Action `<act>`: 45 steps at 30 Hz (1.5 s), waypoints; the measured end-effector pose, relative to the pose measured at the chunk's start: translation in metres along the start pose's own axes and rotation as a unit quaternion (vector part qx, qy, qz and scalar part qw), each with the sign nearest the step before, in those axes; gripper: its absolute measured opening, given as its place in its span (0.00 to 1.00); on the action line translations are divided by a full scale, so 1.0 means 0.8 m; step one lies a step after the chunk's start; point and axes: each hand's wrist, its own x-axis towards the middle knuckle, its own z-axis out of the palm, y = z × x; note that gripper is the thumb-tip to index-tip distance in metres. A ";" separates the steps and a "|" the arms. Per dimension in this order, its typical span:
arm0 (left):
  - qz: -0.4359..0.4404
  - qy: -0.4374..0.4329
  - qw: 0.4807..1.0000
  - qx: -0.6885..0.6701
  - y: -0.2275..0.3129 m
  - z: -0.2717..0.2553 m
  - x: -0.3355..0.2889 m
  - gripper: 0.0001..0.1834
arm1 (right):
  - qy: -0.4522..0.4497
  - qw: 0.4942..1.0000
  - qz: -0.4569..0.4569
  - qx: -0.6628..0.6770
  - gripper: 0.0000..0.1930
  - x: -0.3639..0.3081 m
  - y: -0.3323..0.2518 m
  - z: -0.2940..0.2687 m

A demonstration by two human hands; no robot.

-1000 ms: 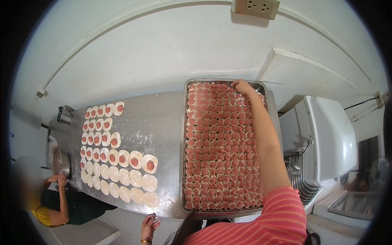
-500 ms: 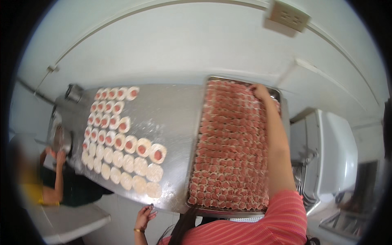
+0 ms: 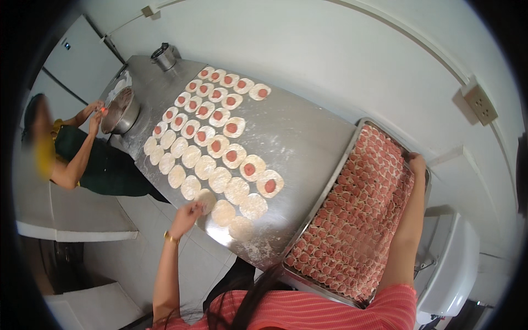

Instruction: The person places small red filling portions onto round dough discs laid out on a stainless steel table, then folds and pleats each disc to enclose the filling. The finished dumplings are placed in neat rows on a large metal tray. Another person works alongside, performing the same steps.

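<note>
Left of centre, the left hand (image 3: 187,214) bends its fingers over a wrapper (image 3: 207,198) on the counter (image 3: 302,143), grip unclear. At right, the right hand (image 3: 417,164) curls its fingers by the tray (image 3: 324,192) of dumplings (image 3: 352,214); whether they hold anything, I cannot tell.

I see a metal jug (image 3: 164,57) near the far-left corner of the worktop (image 3: 308,135), a white machine (image 3: 461,261) beyond its right edge.
</note>
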 end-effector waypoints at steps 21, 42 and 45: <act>0.296 -0.025 0.955 0.007 0.126 0.041 0.267 0.09 | -0.092 0.966 -0.044 0.237 0.09 -0.418 -0.426 0.022; 0.067 -0.209 0.951 -0.217 0.067 0.157 0.093 0.09 | -0.087 0.751 0.192 0.625 0.17 -0.487 -0.452 0.090; -0.021 -0.228 0.890 -0.394 0.069 0.158 0.060 0.16 | -0.135 0.758 0.178 0.613 0.23 -0.510 -0.442 0.061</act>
